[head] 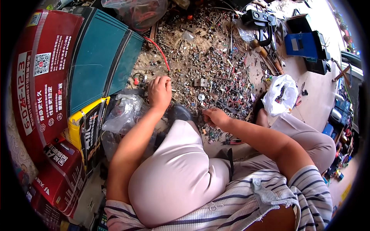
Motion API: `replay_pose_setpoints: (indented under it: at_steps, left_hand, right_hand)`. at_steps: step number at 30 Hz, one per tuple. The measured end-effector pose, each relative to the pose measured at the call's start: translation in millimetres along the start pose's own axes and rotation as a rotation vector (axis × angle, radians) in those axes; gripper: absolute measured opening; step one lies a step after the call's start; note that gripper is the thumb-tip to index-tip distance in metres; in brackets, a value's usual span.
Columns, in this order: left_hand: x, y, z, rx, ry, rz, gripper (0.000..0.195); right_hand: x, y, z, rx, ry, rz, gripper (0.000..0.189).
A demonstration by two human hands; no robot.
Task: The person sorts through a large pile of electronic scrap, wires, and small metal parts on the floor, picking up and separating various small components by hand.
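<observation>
My left hand (159, 91) is over the near left part of a wide spread of small screws, wire ends and other scrap parts (216, 66). Its fingers curl down, and the near end of a red cable (159, 49) comes close to them; whether they touch it is unclear. My right hand (216, 117) hovers at the near edge of the scrap, thumb and fingers bent together. Anything small in either hand is hidden. Between and beyond the hands lie a round metal disc (201, 97) and a metal bracket (200, 83).
Battery cartons (55, 26) and a teal case (95, 57) wall the left side. A clear plastic bag (124, 112) is beside my dark shoe (179, 112). On the right are a white plastic bag (279, 95), a hammer (267, 56) and a blue-and-black box (300, 44).
</observation>
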State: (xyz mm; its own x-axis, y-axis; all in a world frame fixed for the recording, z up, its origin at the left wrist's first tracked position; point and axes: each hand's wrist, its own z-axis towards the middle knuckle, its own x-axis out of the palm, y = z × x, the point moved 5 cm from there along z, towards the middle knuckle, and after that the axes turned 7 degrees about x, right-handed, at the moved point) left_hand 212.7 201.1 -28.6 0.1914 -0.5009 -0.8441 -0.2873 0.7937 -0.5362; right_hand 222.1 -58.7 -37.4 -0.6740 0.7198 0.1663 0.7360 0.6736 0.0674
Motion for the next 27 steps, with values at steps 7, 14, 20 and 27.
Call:
replay_pose_setpoints:
  at_steps: [7,14,20,27]
  left_hand:
    - [0,-12,-4,0.054,0.019,0.011,0.014]
    - [10,-17,7,0.084,0.141,-0.005,0.012]
    - [24,10,5,-0.342,0.065,-0.62,0.008]
    - [41,1,-11,-0.982,0.14,-1.637,0.012]
  right_hand:
    - [-1,-1,0,0.002,-0.011,0.02,0.039]
    - [2,-4,5,-0.02,-0.038,-0.011,0.04]
    - [6,6,-7,-0.016,-0.007,0.012,0.04]
    - [6,0,7,-0.059,-0.03,0.05,0.043]
